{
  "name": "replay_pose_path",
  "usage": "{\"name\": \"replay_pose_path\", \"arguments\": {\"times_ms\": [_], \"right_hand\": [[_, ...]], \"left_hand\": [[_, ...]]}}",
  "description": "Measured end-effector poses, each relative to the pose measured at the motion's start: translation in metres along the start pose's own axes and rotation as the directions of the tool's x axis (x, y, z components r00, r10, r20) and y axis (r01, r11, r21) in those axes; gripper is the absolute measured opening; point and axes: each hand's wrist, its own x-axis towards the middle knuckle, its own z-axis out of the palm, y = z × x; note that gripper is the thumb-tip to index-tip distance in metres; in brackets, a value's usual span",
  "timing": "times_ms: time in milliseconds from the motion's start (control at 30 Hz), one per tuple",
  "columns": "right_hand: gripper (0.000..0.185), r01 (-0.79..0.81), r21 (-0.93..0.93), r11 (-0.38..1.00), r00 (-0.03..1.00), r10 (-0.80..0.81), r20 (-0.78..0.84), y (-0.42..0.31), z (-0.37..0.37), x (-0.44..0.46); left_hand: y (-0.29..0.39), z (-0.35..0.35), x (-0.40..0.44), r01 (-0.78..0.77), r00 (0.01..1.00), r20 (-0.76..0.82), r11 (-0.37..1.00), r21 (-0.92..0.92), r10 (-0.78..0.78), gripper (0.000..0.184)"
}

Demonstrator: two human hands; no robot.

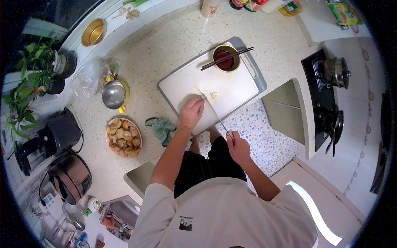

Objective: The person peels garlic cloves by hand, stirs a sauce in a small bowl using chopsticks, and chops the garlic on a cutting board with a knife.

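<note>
A white cutting board [178,87] with a grey edge lies at the counter's front. My right hand [237,145] is closed round the handle of a knife [216,111], whose blade reaches over the board. Beside the blade tip, my left hand [192,110] is closed, its fingertips pressed down at the board; what they hold is too small to name. Small pale yellow pieces [214,95] lie just right of the blade. On the board's far part stands a bowl of dark red liquid [223,61], with dark chopsticks [211,64] across its rim.
Left of the board are a green cloth [161,129], a plate of browned food pieces [123,138] and a metal bowl with yellow handles [114,94]. A stove [321,99] with pots stands at the right. A rice cooker [69,177] and a sink [126,208] are at lower left.
</note>
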Motion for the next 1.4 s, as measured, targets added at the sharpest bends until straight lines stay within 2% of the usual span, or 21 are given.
{"name": "replay_pose_path", "arguments": {"times_ms": [133,533,833,1033,1333,1400], "right_hand": [[0.031,0.013,0.033,0.999,1.0,-0.013,-0.005,0.001,-0.001,-0.008],[0.03,0.008,-0.087,0.996,1.0,-0.009,-0.013,0.0,0.008,0.009],[0.031,-0.006,0.017,1.0,1.0,0.006,0.017,0.0,-0.001,0.001],[0.029,0.032,0.053,0.998,0.999,-0.031,-0.031,0.002,-0.001,-0.003],[0.032,0.069,0.022,0.997,0.998,-0.069,-0.01,0.009,0.009,0.007],[0.026,0.049,-0.031,0.998,0.999,-0.05,-0.012,0.01,0.011,0.012]], "left_hand": [[0.003,-0.004,0.002,0.005,1.0,0.021,1.0,0.009,-0.006,0.006],[0.0,-0.002,0.0,0.024,0.999,0.032,1.0,-0.012,-0.023,0.01],[0.002,-0.004,0.002,0.018,0.999,0.033,1.0,-0.012,-0.018,0.01],[-0.001,-0.003,0.001,0.028,0.999,0.041,1.0,-0.005,-0.027,0.01],[-0.002,0.0,-0.002,0.048,0.998,0.04,0.999,0.001,-0.048,0.01],[-0.003,0.0,-0.002,0.042,0.998,0.037,0.999,-0.004,-0.042,0.01]]}}
